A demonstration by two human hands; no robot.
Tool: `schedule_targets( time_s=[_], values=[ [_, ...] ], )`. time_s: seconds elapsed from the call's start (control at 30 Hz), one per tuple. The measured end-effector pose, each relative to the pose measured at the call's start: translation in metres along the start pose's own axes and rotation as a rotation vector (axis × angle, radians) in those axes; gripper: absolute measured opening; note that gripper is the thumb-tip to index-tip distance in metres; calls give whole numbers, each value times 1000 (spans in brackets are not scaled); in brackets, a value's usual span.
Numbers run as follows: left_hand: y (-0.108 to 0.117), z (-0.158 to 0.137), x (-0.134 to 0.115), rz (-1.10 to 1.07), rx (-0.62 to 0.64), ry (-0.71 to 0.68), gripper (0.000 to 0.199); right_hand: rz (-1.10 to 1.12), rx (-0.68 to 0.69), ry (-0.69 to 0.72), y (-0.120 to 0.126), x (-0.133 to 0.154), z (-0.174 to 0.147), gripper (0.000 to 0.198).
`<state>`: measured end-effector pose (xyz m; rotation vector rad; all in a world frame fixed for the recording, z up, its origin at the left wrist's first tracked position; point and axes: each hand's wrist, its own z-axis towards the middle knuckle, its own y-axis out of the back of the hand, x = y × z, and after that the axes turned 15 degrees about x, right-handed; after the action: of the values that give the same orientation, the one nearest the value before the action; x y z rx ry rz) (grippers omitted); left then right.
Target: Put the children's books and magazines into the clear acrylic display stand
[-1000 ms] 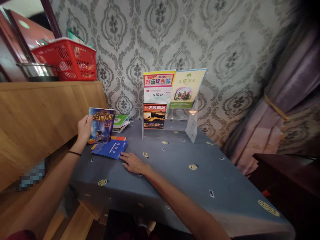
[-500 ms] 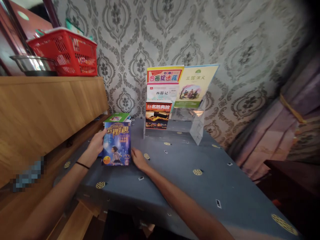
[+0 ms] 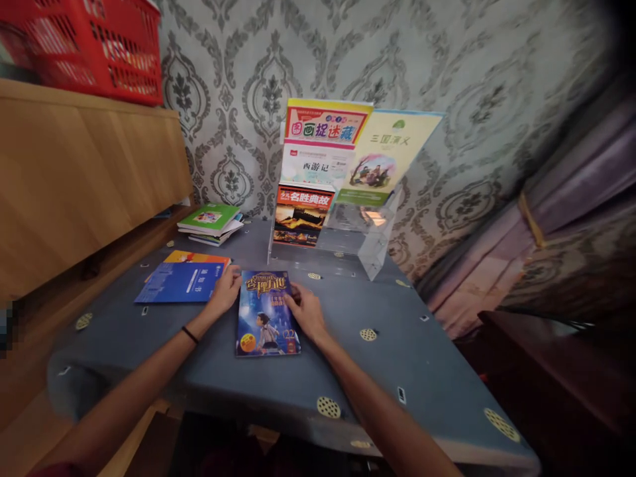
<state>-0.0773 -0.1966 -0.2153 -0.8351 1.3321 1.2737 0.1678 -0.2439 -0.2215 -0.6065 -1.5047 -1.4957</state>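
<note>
A blue-purple paperback book (image 3: 268, 321) with a cartoon figure on its cover faces up near the front of the table. My right hand (image 3: 308, 311) grips its right edge, thumb over the cover. At the upper left edge is my left hand (image 3: 228, 286), fingers curled against the book's side; its fingertips are partly hidden. Beyond, a clear acrylic book rack (image 3: 375, 255) holds several books: a red-and-yellow one (image 3: 322, 122), a white one (image 3: 318, 164), a dark one with a red title band (image 3: 302, 218), and a cream-and-green one (image 3: 380, 159).
Left of my hands lie a blue booklet (image 3: 181, 283) and an orange one (image 3: 191, 257) beneath it. A stack of books with a green top (image 3: 209, 217) sits farther back. A wooden cabinet (image 3: 89, 159) bearing a red basket (image 3: 99, 53) borders the left side.
The book has moved right and lower in view, away from the stack, uncovering the blue booklet. My right hand now has its thumb over the cover. The view has shifted too.
</note>
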Motion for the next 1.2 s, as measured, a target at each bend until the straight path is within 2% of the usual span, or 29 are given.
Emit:
schedule_targets(
  time_s=[0.1, 0.17, 0.23, 0.27, 0.33, 0.43, 0.47, 0.57, 0.67, 0.77, 0.97, 1.07, 1.2],
  values=[
    [10, 4, 4, 147, -19, -50, 14, -273, -146, 81, 18, 16, 6, 42],
    [10, 4, 8, 217, -5, -74, 18, -242, -235, 194, 34, 34, 14, 53],
    [7, 4, 12, 269, 12, -91, 22, -181, -265, 256, 44, 51, 23, 56],
    [5, 3, 14, 290, 18, -97, 24, -188, -235, 280, 44, 59, 28, 52],
    [2, 2, 17, 324, 26, -108, 28, -268, -52, 324, 32, 68, 35, 42],
    [1, 1, 20, 358, 33, -120, 33, -448, 309, 370, -10, 68, 41, 35],
    [1, 0, 21, 367, 37, -123, 35, -506, 375, 373, -25, 66, 43, 35],
    [1, -3, 23, 385, 51, -126, 43, -630, 464, 365, -60, 55, 48, 38],
    [-1, -7, 22, 440, 61, -109, 56, -666, 462, 351, -71, 46, 54, 39],
    [-4, -10, 21, 519, 68, -86, 65, -653, 456, 359, -69, 41, 54, 40],
    [-5, -13, 18, 579, 67, -113, 59, -645, 390, 255, -55, 36, 45, 55],
    [-5, -14, 18, 579, 60, -120, 54, -646, 339, 177, -39, 24, 40, 58],
    [-7, -14, 18, 572, 49, -117, 47, -627, 261, 81, -11, 2, 32, 53]
  ],
)
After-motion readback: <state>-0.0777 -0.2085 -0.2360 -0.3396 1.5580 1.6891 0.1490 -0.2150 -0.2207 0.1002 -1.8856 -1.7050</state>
